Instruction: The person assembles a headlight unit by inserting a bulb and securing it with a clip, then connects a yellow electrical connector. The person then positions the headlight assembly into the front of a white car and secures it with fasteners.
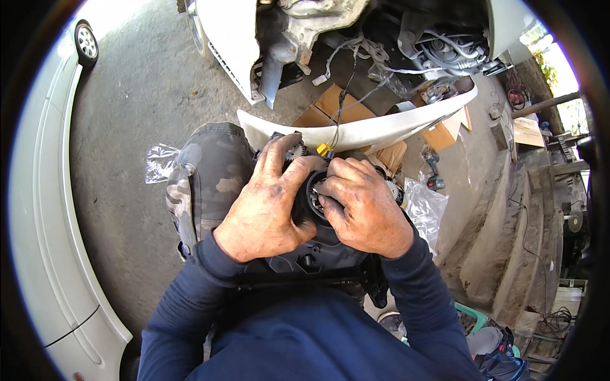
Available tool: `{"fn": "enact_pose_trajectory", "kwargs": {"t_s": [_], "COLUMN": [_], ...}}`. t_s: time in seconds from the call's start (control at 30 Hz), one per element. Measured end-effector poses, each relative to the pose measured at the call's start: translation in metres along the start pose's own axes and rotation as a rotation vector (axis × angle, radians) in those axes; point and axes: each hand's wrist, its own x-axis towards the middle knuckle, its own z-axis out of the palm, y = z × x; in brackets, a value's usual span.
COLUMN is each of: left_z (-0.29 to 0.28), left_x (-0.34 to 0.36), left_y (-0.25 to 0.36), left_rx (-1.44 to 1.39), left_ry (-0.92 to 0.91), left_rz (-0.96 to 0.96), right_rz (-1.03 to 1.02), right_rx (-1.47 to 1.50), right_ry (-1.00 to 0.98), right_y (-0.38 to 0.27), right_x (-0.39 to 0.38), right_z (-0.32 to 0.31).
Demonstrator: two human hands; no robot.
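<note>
A black plastic headlight housing (pixel 289 262) lies across my lap, back side up, with a round opening (pixel 311 195) in its middle. My left hand (pixel 267 202) grips the housing left of that opening, fingers curved over it and thumb on the near side. The fingers of my right hand (pixel 363 206) are pinched together inside the opening; what they hold is hidden. Beyond the opening, a yellow connector (pixel 325 150) hangs on dark wires from the car. A toothed white wheel (pixel 296 152) shows by my left fingertips, and another (pixel 393 189) sits right of my right hand.
Ahead stands a white car (pixel 225 44) with its front opened and wiring exposed. A white curved bumper panel (pixel 406 124) lies before me, near cardboard (pixel 337 105). Clear plastic bags (pixel 424 206) and a cordless drill (pixel 432 166) are at right. Another white car (pixel 47 190) stands left.
</note>
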Motion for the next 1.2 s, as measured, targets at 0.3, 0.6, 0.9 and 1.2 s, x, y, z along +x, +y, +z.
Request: {"fn": "enact_pose_trajectory", "kwargs": {"t_s": [0.3, 0.6, 0.9, 1.2], "left_z": [0.005, 0.001, 0.004, 0.009], "left_x": [0.002, 0.012, 0.014, 0.011], "left_y": [0.011, 0.009, 0.017, 0.012], "left_rx": [0.451, 0.422, 0.513, 0.439], "left_ry": [-0.028, -0.115, -0.142, -0.151], "left_rz": [0.104, 0.141, 0.172, 0.173], "right_rz": [0.008, -0.02, 0.09, 0.218], "right_rx": [0.029, -0.014, -0.147, -0.195], "right_ry": [-0.038, 0.165, 0.406, 0.375], "right_y": [0.014, 0.017, 0.015, 0.019], "right_x": [-0.009, -0.018, -0.023, -0.018], "right_z": [-0.005, 0.012, 0.021, 0.029]}}
